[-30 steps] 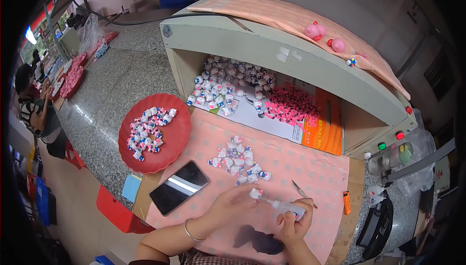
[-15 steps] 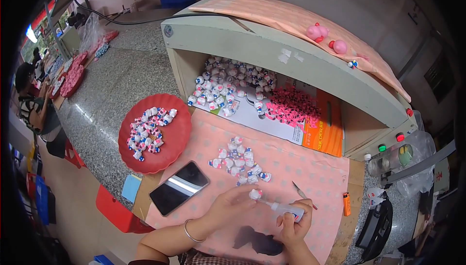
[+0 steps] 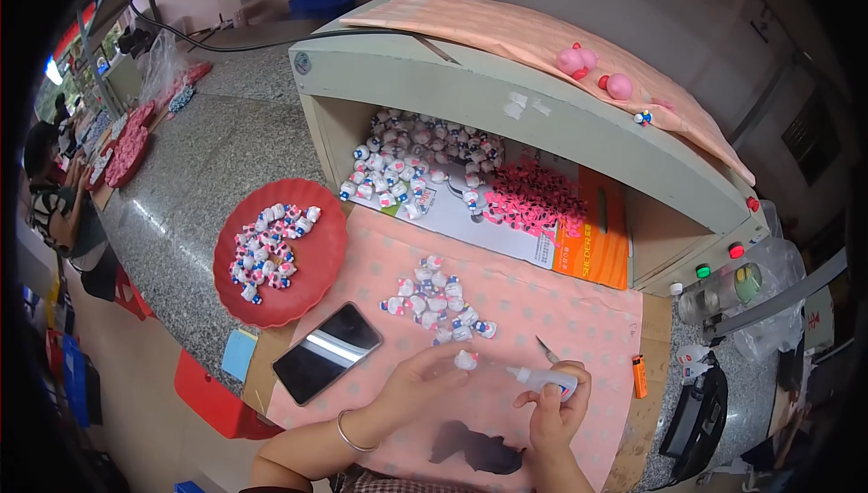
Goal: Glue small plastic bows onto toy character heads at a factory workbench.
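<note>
My left hand [image 3: 425, 391] is closed, pinching a small white figurine [image 3: 466, 360] between thumb and fingertips. To its right, my right hand [image 3: 561, 412] grips a small translucent squeeze bottle [image 3: 545, 379] whose narrow nozzle points left toward the figurine. A gap separates nozzle and figurine. Just beyond my hands, a loose group of similar white, pink and blue figurines [image 3: 437, 299] lies on the pink cloth [image 3: 362, 249]. Under my wrists is a dark cloth scrap [image 3: 479, 448]. A thin pointed tool [image 3: 546, 348] lies behind the bottle, partly hidden by my right hand.
A red scalloped plate [image 3: 316, 281] of figurines and a phone [image 3: 327, 353] are at left. Ahead, an open-fronted box [image 3: 398, 64] shelters piled figurines [image 3: 407, 154] and small pink pieces [image 3: 538, 199]. An orange lighter [image 3: 640, 376] lies right. Another person [image 3: 59, 195] sits far left.
My right hand has drawn the bottle back to the right, so its nozzle is now apart from the figurine. My left hand still pinches the figurine. The whole view has shifted slightly.
</note>
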The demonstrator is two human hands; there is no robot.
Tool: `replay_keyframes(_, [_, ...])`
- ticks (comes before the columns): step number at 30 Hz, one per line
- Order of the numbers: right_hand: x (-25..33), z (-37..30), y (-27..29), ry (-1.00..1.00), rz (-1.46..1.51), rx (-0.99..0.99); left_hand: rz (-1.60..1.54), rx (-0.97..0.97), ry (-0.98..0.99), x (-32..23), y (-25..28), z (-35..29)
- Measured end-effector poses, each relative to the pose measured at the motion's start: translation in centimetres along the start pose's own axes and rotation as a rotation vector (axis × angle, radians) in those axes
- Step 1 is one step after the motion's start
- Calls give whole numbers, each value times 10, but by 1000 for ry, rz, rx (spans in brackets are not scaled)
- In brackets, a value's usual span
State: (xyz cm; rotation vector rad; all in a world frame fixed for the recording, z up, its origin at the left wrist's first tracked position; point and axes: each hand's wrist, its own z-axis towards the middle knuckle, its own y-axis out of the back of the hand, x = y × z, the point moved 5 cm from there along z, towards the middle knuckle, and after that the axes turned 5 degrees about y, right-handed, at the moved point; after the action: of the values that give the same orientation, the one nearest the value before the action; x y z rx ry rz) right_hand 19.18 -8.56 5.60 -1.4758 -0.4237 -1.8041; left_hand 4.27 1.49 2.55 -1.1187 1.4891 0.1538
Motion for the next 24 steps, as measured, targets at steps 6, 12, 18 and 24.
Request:
replay_keyframes(6, [10,30,12,-188,-116,17,-45,36,51,8,3,2])
replay_keyframes(12, [-34,114,25,-78,-531,107,-78,56,41,12,5,2])
replay_keyframes(18, [-69,175,0,252,-1166,227,-75,46,45,10,6,4])
replay_keyframes(24, [-75,164,-3,198,-1368,559,-102,49,60,9,7,4])
